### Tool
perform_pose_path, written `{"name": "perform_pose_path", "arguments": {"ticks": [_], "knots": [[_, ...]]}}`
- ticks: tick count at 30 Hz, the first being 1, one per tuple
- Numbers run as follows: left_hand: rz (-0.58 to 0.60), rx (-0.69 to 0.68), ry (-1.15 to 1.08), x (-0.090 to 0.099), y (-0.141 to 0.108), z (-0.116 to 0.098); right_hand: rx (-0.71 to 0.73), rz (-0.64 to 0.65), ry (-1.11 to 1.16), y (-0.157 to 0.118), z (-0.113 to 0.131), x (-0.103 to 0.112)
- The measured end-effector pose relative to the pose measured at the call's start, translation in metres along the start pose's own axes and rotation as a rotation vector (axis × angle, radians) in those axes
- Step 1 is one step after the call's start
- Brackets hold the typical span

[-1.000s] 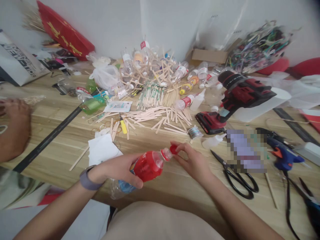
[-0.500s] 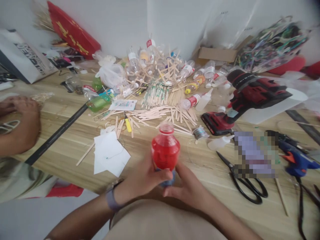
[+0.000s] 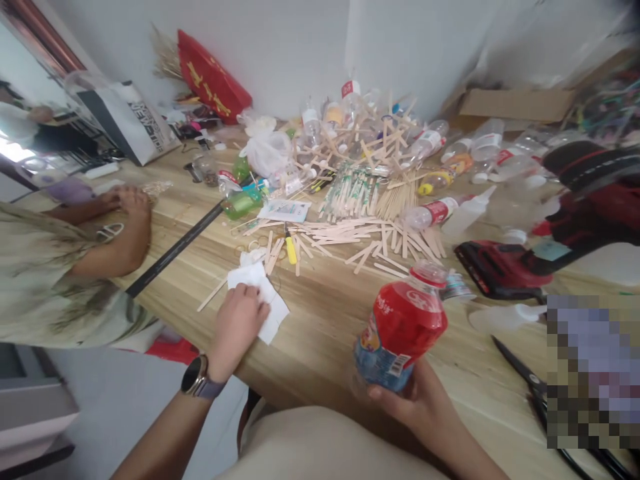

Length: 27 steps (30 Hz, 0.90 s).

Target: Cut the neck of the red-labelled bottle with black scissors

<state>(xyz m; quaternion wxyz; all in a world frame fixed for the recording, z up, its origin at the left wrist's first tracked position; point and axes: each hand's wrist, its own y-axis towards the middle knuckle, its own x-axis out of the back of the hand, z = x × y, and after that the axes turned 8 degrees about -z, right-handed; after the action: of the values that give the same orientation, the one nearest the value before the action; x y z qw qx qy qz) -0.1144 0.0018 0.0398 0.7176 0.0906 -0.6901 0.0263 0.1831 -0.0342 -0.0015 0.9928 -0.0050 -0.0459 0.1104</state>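
Over a wooden worktop's (image 3: 320, 303) near edge, the right hand (image 3: 425, 407) grips an uncapped, red-and-blue plastic bottle (image 3: 405, 327), best kept upright; the left hand (image 3: 243, 313) curls over white paper (image 3: 275, 319), its grip unclear.

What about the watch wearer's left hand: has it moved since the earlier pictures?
Yes, leftward. Half a second ago the left hand was on the bottle, right of the yellow-handled tool; now it is on the white paper, left of that tool.
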Motion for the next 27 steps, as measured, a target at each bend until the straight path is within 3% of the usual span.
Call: {"name": "perform_pose_path", "arguments": {"ticks": [3, 7, 9, 12, 13, 17, 19, 21, 23, 27], "knots": [[0.104, -0.047, -0.067, 0.002, -0.010, -0.004, -0.021, 0.008, -0.016, -0.002, -0.002, 0.000], [0.279, -0.252, -0.363, 0.014, -0.020, -0.010, -0.055, 0.005, -0.029, -0.001, -0.002, -0.001], [0.263, -0.253, -0.462, 0.024, -0.022, -0.011, -0.057, 0.002, -0.017, 0.000, 0.003, -0.005], [0.153, -0.132, -0.619, 0.039, -0.021, -0.021, -0.038, 0.028, -0.015, 0.003, 0.015, -0.014], [0.164, -0.121, -0.735, 0.043, -0.021, -0.028, -0.029, 0.048, -0.013, 0.005, 0.020, -0.017], [0.414, -0.214, -1.351, 0.040, -0.026, -0.068, 0.021, 0.163, 0.037, 0.010, 0.035, -0.027], [0.429, -0.122, -1.589, 0.037, -0.025, -0.080, 0.088, 0.172, 0.008, 0.010, 0.035, -0.027], [0.373, -0.004, -1.596, 0.042, -0.017, -0.074, 0.160, 0.152, -0.065, 0.009, 0.030, -0.024], [0.207, 0.062, -1.476, 0.057, -0.003, -0.049, 0.178, 0.118, -0.123, 0.007, 0.021, -0.018], [0.053, 0.004, -0.746, 0.097, 0.031, 0.028, 0.102, 0.090, -0.119, 0.003, 0.006, -0.012]]}}
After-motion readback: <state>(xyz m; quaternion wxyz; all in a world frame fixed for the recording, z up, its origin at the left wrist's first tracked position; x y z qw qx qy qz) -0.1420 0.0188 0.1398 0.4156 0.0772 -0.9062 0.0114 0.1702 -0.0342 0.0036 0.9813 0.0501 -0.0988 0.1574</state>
